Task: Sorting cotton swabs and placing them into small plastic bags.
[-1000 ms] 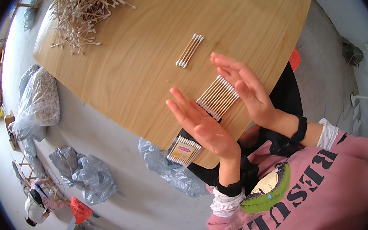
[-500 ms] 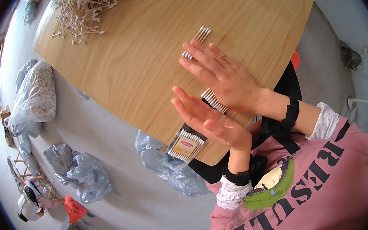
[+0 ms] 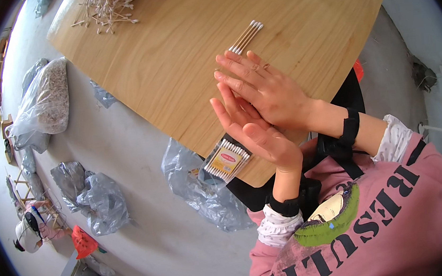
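Pressed flat together over the wooden table (image 3: 171, 63): left hand (image 3: 255, 134) edge-up, right hand (image 3: 267, 88) laid palm-down across it, fingers straight; whether swabs lie between, impossible to tell. Packed and done, seemingly: one filled clear packet of cotton swabs (image 3: 227, 160) at the near table edge. Left loose: a small swab bundle (image 3: 246, 36) just beyond the fingertips, a big heap (image 3: 107, 8) at the far corner. On the floor, a plastic bag (image 3: 45, 104) with pale filling

Light wood-grain table (image 3: 171, 63), white-tipped tan cotton swabs (image 3: 246, 34), pink sleeve (image 3: 396, 185).
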Tool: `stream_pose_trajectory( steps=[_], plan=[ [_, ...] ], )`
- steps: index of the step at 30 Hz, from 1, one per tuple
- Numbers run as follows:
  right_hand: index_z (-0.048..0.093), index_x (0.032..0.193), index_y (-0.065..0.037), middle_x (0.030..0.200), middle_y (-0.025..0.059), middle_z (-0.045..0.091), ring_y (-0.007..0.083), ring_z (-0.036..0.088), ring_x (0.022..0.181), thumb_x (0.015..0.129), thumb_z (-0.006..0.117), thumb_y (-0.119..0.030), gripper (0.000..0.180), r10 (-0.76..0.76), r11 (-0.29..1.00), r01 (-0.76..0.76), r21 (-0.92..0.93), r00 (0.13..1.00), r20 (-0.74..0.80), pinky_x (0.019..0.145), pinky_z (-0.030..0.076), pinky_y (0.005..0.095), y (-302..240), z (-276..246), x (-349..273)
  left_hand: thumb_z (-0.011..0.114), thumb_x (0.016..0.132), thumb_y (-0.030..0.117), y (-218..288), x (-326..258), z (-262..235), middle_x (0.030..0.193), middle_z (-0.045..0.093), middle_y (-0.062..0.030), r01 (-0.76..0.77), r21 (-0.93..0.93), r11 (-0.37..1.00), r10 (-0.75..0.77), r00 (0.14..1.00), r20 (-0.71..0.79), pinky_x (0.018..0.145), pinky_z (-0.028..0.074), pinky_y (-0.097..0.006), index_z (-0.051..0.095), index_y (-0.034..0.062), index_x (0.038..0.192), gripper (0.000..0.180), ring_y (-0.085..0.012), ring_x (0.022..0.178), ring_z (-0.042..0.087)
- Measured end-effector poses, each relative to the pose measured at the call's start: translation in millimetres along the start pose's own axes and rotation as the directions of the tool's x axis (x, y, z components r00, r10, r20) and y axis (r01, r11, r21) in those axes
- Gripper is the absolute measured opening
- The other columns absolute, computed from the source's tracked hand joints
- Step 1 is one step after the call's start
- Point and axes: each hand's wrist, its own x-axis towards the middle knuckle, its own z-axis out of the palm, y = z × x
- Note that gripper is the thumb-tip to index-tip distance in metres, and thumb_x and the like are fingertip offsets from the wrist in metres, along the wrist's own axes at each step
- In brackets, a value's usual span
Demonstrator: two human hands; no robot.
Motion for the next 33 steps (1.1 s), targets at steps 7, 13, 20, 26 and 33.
stream_pose_trajectory(
  steps=[7, 13, 20, 26, 33],
  plan=[
    [0.048, 0.144, -0.006, 0.158, 0.0096, 0.036, 0.0248, 0.030, 0.149, 0.096, 0.049, -0.019, 0.049, -0.072, 0.983, 0.076, -0.169, 0.997, 0.032, 0.123, 0.024, 0.0457, 2.5, -4.6, -1.8, 0.028, 0.108, 0.044, 13.8, -0.9, -10.6, 0.159, 0.032, -0.0175, -0.019, 0.112, 0.994, 0.030, 0.995, -0.094, 0.122, 0.020, -0.040, 0.027, 0.0045, 0.153, 0.060, -0.0257, 0.149, 0.028],
    [0.044, 0.148, -0.007, 0.160, 0.0098, 0.035, 0.0258, 0.029, 0.150, 0.096, 0.046, -0.014, 0.052, -0.058, 0.980, 0.044, 0.193, 0.996, 0.067, 0.124, 0.018, 0.0439, 0.0, 3.4, 1.1, 0.029, 0.108, 0.041, 0.5, 0.7, -9.2, 0.160, 0.029, -0.0174, -0.040, 0.017, 0.999, 0.041, 0.999, -0.023, 0.122, 0.022, -0.041, 0.026, 0.0032, 0.153, 0.059, -0.0264, 0.149, 0.028],
    [0.047, 0.144, -0.005, 0.158, 0.0095, 0.037, 0.0226, 0.028, 0.150, 0.095, 0.049, -0.012, 0.050, -0.116, 0.982, 0.123, -0.140, 0.992, 0.057, 0.124, 0.023, 0.0412, 2.3, 1.4, 0.7, 0.036, 0.108, 0.033, 62.2, 18.7, -60.9, 0.138, 0.054, -0.0151, -0.101, 0.483, 0.870, 0.180, 0.976, -0.120, 0.113, 0.032, -0.038, 0.047, -0.0019, 0.137, 0.046, -0.0256, 0.129, 0.049],
    [0.046, 0.144, -0.003, 0.158, 0.0101, 0.037, 0.0234, 0.029, 0.150, 0.095, 0.046, -0.010, 0.050, -0.116, 0.993, 0.116, -0.003, 0.993, 0.038, 0.123, 0.026, 0.0401, -14.3, 11.3, 4.6, 0.045, 0.107, 0.033, 59.6, 18.7, -125.7, 0.094, 0.066, -0.0125, 0.079, 0.950, 0.302, 0.034, 0.995, -0.093, 0.079, 0.047, -0.035, 0.061, -0.0025, 0.102, 0.040, -0.0233, 0.084, 0.059],
    [0.047, 0.143, 0.000, 0.156, 0.0125, 0.039, 0.0247, 0.031, 0.149, 0.095, 0.047, -0.010, 0.049, -0.153, 0.988, 0.153, 0.035, 0.988, 0.020, 0.121, 0.030, 0.0414, -29.1, 23.8, 10.6, 0.045, 0.108, 0.033, 46.7, 23.9, -105.3, 0.073, 0.067, -0.0159, 0.229, 0.919, 0.322, -0.025, 0.972, -0.234, 0.058, 0.047, -0.039, 0.062, -0.0017, 0.083, 0.045, -0.0271, 0.061, 0.062]
  ],
)
